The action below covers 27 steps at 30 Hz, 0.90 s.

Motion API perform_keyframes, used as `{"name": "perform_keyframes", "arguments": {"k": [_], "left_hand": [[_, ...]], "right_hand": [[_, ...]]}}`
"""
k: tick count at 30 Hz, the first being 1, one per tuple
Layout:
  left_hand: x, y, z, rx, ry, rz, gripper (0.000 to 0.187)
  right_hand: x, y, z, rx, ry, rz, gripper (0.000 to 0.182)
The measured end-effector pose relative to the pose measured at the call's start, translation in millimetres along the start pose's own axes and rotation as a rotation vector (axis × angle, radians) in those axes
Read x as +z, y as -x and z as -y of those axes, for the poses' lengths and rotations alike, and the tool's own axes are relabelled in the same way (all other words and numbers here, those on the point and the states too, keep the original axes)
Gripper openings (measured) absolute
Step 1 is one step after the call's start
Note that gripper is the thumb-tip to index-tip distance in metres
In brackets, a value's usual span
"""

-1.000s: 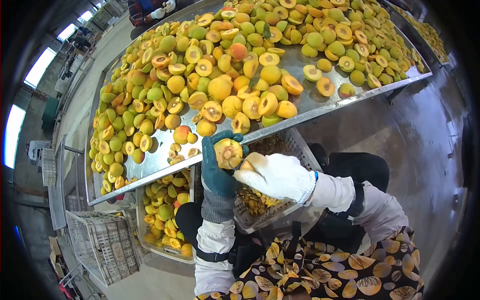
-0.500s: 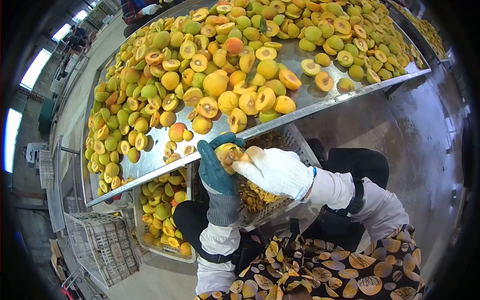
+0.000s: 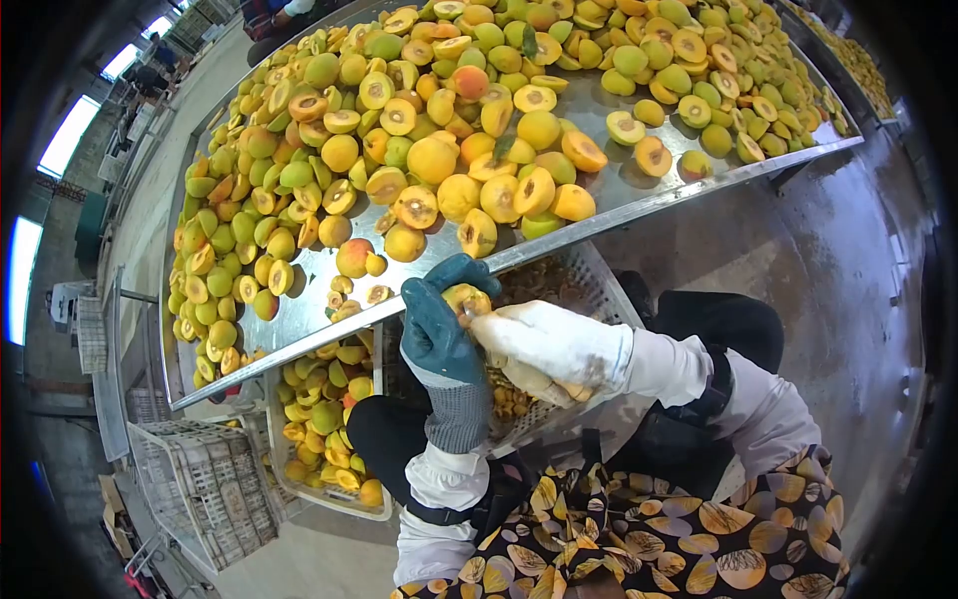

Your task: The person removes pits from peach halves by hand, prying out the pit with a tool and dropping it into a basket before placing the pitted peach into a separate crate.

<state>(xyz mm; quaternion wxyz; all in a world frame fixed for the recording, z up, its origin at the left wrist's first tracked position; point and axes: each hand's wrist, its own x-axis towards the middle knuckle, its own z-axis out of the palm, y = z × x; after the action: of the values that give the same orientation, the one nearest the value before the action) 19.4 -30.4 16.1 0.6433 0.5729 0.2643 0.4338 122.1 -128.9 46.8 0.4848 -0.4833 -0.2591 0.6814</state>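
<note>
My left hand (image 3: 441,319), in a teal coated glove with a grey cuff, is closed around a cut yellow peach (image 3: 466,299). My right hand (image 3: 554,344), in a white knit glove, is closed against the peach's right side. Its fingers wrap a small tool, mostly hidden; a bit of metal (image 3: 471,315) shows at the fruit's cut face. Both hands are just off the front edge of a metal table (image 3: 639,205) heaped with halved peaches (image 3: 399,118). Below the hands sits a crate (image 3: 604,285) with brownish pits and scraps in it.
Under the table's left part stands a crate (image 3: 384,507) of peach halves. Farther left is a stack of pale plastic crates (image 3: 215,489). Another person's gloved hand (image 3: 289,12) shows at the table's far left. A second fruit-covered table (image 3: 848,60) lies at the far right.
My right hand has turned over, its back now facing up and its wrist lower. The left hand still grips the peach and has shifted slightly right.
</note>
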Motion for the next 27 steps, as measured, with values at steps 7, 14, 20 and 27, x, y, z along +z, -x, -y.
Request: {"name": "perform_keyframes", "arguments": {"k": [7, 14, 20, 27], "left_hand": [[-2, 6, 6, 0.044, -0.146, 0.029, 0.06], [0, 4, 1, 0.181, -0.35, 0.105, 0.059], [-3, 3, 14, -0.052, -0.039, 0.115, 0.057], [-6, -4, 12, 0.118, -0.172, 0.289, 0.058]], "right_hand": [[-10, 0, -15, -0.016, -0.054, 0.086, 0.044], [-13, 4, -14, 0.078, -0.387, 0.187, 0.049], [-7, -3, -23, -0.083, 0.127, -0.033, 0.053], [-36, -7, -28, 0.21, -0.569, 0.4, 0.052]]}}
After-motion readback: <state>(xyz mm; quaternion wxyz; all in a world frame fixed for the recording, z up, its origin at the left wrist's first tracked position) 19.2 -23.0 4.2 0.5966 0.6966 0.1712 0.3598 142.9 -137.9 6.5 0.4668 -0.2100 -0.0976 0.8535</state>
